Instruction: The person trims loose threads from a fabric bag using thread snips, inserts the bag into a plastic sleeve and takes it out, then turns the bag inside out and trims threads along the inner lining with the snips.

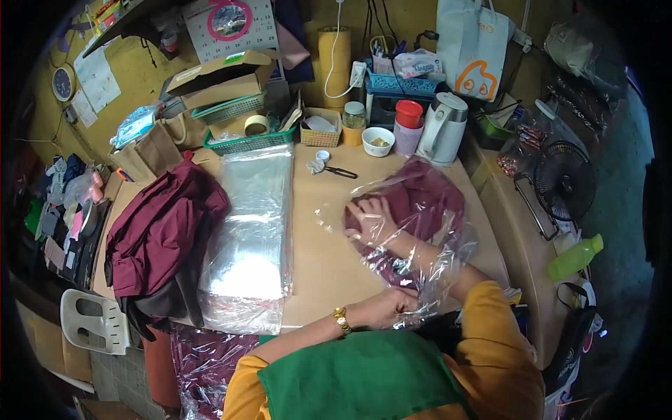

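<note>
On the right half of the table, a maroon garment (427,192) lies inside a clear plastic bag (448,255). My right hand (372,222) reaches into the bag and rests on the cloth, its fingers spread. Near the table's front edge, my left hand (393,308), below a gold watch (341,320), is closed on the gathered edge of the bag. A stack of flat clear bags (255,224) lies left of centre. Beside that stack, another maroon garment (164,224) with dark lining is heaped.
Along the back stand a green basket (252,142), a white bowl (378,142), a red-lidded cup (408,129) and an electric kettle (444,126). Black scissors or tweezers (339,171) lie before them. A fan (563,182) and a green bottle (575,257) are at right.
</note>
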`<state>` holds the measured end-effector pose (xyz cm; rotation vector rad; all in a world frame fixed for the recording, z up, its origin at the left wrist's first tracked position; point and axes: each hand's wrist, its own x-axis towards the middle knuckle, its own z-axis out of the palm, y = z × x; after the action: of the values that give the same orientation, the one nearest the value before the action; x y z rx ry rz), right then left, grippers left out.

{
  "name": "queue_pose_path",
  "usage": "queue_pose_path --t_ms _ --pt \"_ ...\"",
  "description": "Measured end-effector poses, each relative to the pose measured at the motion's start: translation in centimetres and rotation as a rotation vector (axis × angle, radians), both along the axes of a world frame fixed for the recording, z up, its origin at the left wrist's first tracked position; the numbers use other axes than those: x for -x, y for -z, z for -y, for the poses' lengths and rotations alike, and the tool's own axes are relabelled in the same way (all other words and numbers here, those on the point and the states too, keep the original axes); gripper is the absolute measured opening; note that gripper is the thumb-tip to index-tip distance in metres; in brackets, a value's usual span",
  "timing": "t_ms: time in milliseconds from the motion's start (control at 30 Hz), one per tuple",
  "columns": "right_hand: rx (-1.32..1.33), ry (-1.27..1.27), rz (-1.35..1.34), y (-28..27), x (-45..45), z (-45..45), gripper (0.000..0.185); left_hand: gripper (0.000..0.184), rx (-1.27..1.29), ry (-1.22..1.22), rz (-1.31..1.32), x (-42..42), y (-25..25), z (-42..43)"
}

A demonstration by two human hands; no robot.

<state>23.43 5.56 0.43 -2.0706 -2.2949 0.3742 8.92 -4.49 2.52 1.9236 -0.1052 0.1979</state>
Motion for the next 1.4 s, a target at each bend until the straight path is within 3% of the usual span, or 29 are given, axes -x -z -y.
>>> queue_pose_path --t_ms 67,133,167,200,233,300,333,367,400,433,533,600,667,733,800,833,933,967,1100,1200,1267,1300,1333,1367,1400 --pt "-0.049 -0.173 0.109 0.8 2.1 -0.1 0.08 0.01 0.222 0.138 0.155 -0.9 1.5 1.1" --pt "-0.298 -0.422 0.034 3.1 3.8 3.9 0.072 0.014 0.233 0.184 0.164 1.2 -0.7 0.9" --pt "-0.297 -0.429 0.032 3.6 4.1 5.5 0.072 0.013 0.366 -0.01 -0.024 3.2 -1.8 0.5" --pt "-0.186 -0.473 -0.334 3.7 4.2 7.2 0.067 0.013 0.495 -0.201 -0.212 5.2 -2.9 0.0" --pt "-0.074 -0.502 -0.699 3.3 4.2 8.4 0.062 0.022 0.289 -0.506 -0.117 7.2 -3.8 -0.5" --pt "0.107 -0.245 -0.843 -2.6 5.8 8.5 0.043 0.046 -0.234 -1.032 -0.013 11.0 -3.3 -2.4" --pt "0.002 -0.324 -0.745 -0.9 4.5 6.9 0.038 0.06 -0.546 -1.251 -0.009 12.3 -2.1 -3.2" --pt "-0.218 -0.376 -0.374 -2.2 3.9 5.4 0.039 0.06 -0.548 -1.245 -0.012 12.7 -1.6 -3.4" --pt "-0.552 -0.4 -0.1 -0.8 2.6 3.6 0.048 0.071 -0.422 -1.233 -0.118 13.0 -1.2 -3.4" --pt "-0.556 -0.314 0.061 -1.5 1.8 2.5 0.056 0.083 -0.295 -1.217 -0.223 13.2 -0.8 -3.3" --pt "-0.498 -0.262 -0.051 1.5 0.6 0.6 0.061 0.094 -0.18 -1.159 -0.246 11.8 0.2 -3.3" --pt "-0.373 -0.314 0.084 -0.9 0.0 -0.5 0.06 0.094 -0.171 -1.168 -0.191 11.2 0.9 -3.4" --pt "-0.379 -0.397 -0.209 0.1 -0.9 -2.4 0.055 0.08 0.015 -1.178 -0.275 11.2 1.1 -3.4" --pt "-0.518 -0.302 -0.217 1.7 -2.5 -3.7 0.046 0.075 0.099 -1.16 -0.167 11.4 3.5 -3.2" --pt "-0.519 0.076 -0.281 2.6 -3.2 -4.7 0.039 0.072 0.187 -1.141 -0.059 11.2 3.6 -3.4" --pt "-0.306 0.131 -0.226 3.2 -3.4 -5.4 0.046 0.07 0.232 -1.165 -0.041 11.3 3.6 -3.1" --pt "-0.443 0.072 -0.17 2.3 -2.3 -4.2 0.057 0.069 0.321 -1.186 0.003 11.3 3.9 -2.9" --pt "-0.352 0.043 -0.146 2.2 -2.3 -4.6 0.068 0.068 0.315 -1.198 0.008 11.4 4.2 -3.0" --pt "-0.078 0.15 -0.226 1.6 -2.2 -6.2 0.081 0.069 0.356 -1.197 0.024 11.5 5.1 -3.4" --pt "-0.173 0.353 -0.091 2.2 -1.5 -6.8 0.083 0.07 0.46 -1.245 0.019 12.1 5.6 -3.0" --pt "-0.161 0.408 -0.035 2.8 -1.7 -6.9 0.083 0.068 0.506 -1.365 0.259 12.1 5.4 -2.2" --pt "-0.255 0.478 -0.055 3.5 -2.2 -6.8 0.08 0.072 0.686 -1.33 0.284 12.7 5.4 -1.8" --pt "-0.355 0.546 -0.076 4.1 -2.8 -6.9 0.076 0.072 0.684 -1.347 0.29 13.2 5.1 -1.3" --pt "-0.358 0.527 -0.08 3.6 -3.0 -6.3 0.076 0.075 0.901 -1.278 0.313 13.3 4.3 -0.6" --pt "-0.417 0.252 -0.092 2.9 -2.9 -4.6 0.069 0.077 1.114 -1.196 0.334 13.4 3.9 -0.1"
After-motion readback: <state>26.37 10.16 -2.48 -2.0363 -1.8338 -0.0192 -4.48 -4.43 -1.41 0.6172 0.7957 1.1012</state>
